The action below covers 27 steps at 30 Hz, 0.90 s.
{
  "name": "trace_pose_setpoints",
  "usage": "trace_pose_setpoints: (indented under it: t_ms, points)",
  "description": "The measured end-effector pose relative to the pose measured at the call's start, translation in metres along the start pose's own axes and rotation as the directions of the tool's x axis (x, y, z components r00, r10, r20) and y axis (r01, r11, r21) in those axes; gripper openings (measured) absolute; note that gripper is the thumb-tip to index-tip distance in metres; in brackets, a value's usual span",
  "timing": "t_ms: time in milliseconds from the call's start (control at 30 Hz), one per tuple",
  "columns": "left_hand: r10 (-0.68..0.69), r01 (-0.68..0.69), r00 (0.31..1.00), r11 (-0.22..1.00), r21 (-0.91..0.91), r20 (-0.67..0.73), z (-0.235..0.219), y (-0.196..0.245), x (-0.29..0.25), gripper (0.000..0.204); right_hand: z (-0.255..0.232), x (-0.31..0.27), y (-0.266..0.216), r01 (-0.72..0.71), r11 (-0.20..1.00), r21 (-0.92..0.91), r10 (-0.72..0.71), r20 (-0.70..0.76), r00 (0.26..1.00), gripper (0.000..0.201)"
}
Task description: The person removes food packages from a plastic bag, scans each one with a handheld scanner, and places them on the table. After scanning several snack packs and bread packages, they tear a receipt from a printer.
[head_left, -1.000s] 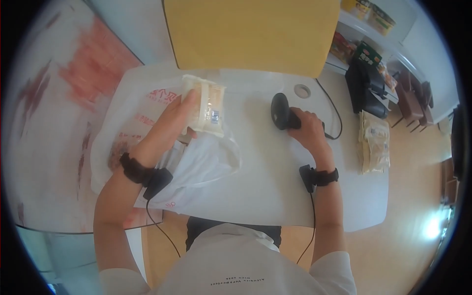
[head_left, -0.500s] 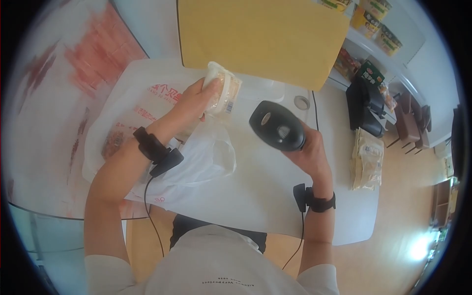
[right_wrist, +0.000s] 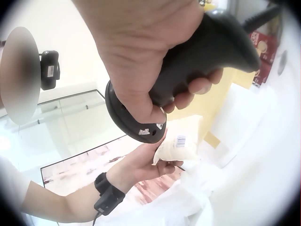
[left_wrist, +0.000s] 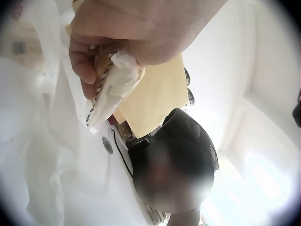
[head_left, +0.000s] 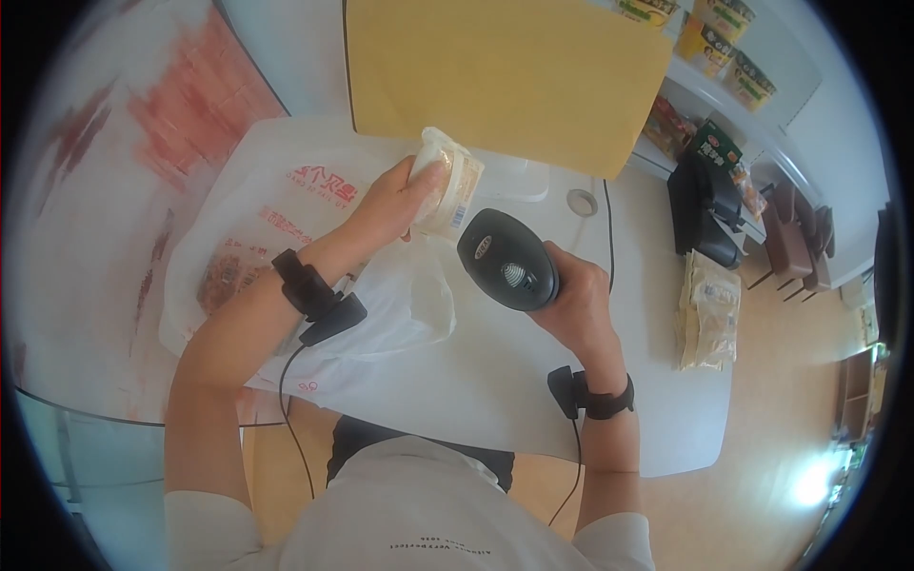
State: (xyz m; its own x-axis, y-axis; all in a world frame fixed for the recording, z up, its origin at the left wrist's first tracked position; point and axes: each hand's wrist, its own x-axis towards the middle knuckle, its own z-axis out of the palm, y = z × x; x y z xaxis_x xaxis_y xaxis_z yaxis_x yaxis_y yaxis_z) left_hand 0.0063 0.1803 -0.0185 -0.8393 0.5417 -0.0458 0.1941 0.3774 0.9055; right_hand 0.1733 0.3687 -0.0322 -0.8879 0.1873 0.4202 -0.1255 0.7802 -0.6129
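Packet, pale and film-wrapped, is held above the worktop, near the lower edge of a yellow panel. Both hands are occupied and apart from each other. The left hand grips the packet at one side, with the thumb across its face. A printed barcode is visible on the wrapper in the right wrist view.

The right hand is clamped on the handle of a black handheld scanner, fingers curled around the grip. The scanner's head is near the packet; contact between the two cannot be confirmed.

A white plastic bag with red print lies spread on the left part of the worktop, beneath the left forearm. Reddish-brown contents show through it. Several pale flat packages lie together at the right edge. Just beyond them stands a black device, with a green box near it. Printed tubs occupy the shelf at upper right. A round fitting is seen on the worktop beyond the scanner.
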Motion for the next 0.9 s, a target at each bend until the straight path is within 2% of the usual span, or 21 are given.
trace_pose_setpoints:
  t_ms: [267, 333, 367, 400, 433, 467, 500, 533, 567, 600, 633, 667, 700, 767, 900]
  points:
    - [-0.003, 0.003, 1.0, 1.0, 0.005, 0.02, -0.002, -0.004, 0.0, 0.055, 0.002, 0.0, 0.0, 0.013, 0.999, -0.035, -0.013, -0.014, 1.0, 0.019]
    - [-0.023, 0.023, 1.0, 1.0, -0.003, 0.005, -0.004, 0.0, -0.003, 0.054, 0.003, 0.0, 0.005, 0.0, 1.0, -0.006, 0.0, 0.011, 1.0, 0.033]
    - [-0.044, 0.044, 0.999, 0.999, -0.011, -0.008, -0.005, 0.002, -0.005, 0.053, 0.0, 0.001, 0.003, 0.002, 1.0, -0.005, -0.002, 0.013, 1.0, 0.033]
    - [-0.047, 0.047, 0.999, 0.999, -0.011, -0.011, -0.01, -0.001, -0.005, 0.053, -0.005, 0.003, -0.001, -0.055, 0.995, 0.083, 0.051, 0.056, 0.997, 0.048]
    - [-0.078, 0.082, 0.996, 0.993, -0.088, 0.05, -0.02, -0.005, -0.005, 0.053, -0.008, 0.005, -0.001, -0.115, 0.979, 0.168, 0.098, 0.105, 0.99, 0.063]
    - [-0.102, 0.119, 0.988, 0.98, -0.161, 0.113, -0.031, -0.009, -0.006, 0.053, -0.008, 0.005, 0.006, -0.112, 0.979, 0.17, 0.094, 0.11, 0.989, 0.063]
    - [-0.106, 0.122, 0.988, 0.979, -0.16, 0.108, -0.043, -0.013, -0.008, 0.053, -0.007, 0.006, 0.017, -0.117, 0.983, 0.145, 0.096, 0.143, 0.985, 0.076]
    - [-0.112, 0.147, 0.983, 0.955, -0.257, 0.146, -0.057, -0.016, -0.012, 0.049, -0.006, 0.006, 0.027, -0.121, 0.985, 0.119, 0.1, 0.175, 0.98, 0.089]
    - [-0.113, 0.173, 0.977, 0.92, -0.351, 0.183, -0.069, -0.019, -0.017, 0.046, -0.005, 0.007, 0.032, -0.121, 0.985, 0.124, 0.098, 0.178, 0.979, 0.089]
    - [-0.118, 0.175, 0.977, 0.921, -0.349, 0.18, -0.079, -0.022, -0.022, 0.046, -0.005, 0.008, 0.037, -0.18, 0.98, 0.09, 0.161, 0.178, 0.971, 0.091]
    - [-0.163, 0.193, 0.98, 0.921, -0.339, 0.114, -0.088, -0.025, -0.028, 0.043, -0.004, 0.008, 0.042, -0.237, 0.97, 0.056, 0.224, 0.177, 0.958, 0.093]
    - [-0.208, 0.211, 0.977, 0.92, -0.329, 0.046, -0.098, -0.029, -0.034, 0.041, -0.003, 0.008, 0.049, -0.241, 0.97, -0.005, 0.239, 0.155, 0.959, 0.094]
    - [-0.212, 0.214, 0.976, 0.921, -0.325, 0.043, -0.111, -0.036, -0.037, 0.041, -0.001, 0.007, 0.056, -0.241, 0.97, 0.002, 0.238, 0.158, 0.958, 0.094]
    - [-0.315, 0.317, 0.948, 0.923, -0.218, 0.046, -0.135, -0.051, -0.04, 0.042, 0.004, 0.007, 0.072, -0.206, 0.966, -0.157, 0.223, 0.095, 0.97, 0.095]
    - [-0.358, 0.352, 0.934, 0.925, -0.146, -0.017, -0.158, -0.07, -0.041, 0.045, 0.009, 0.004, 0.09, -0.241, 0.94, -0.241, 0.267, 0.084, 0.96, 0.097]
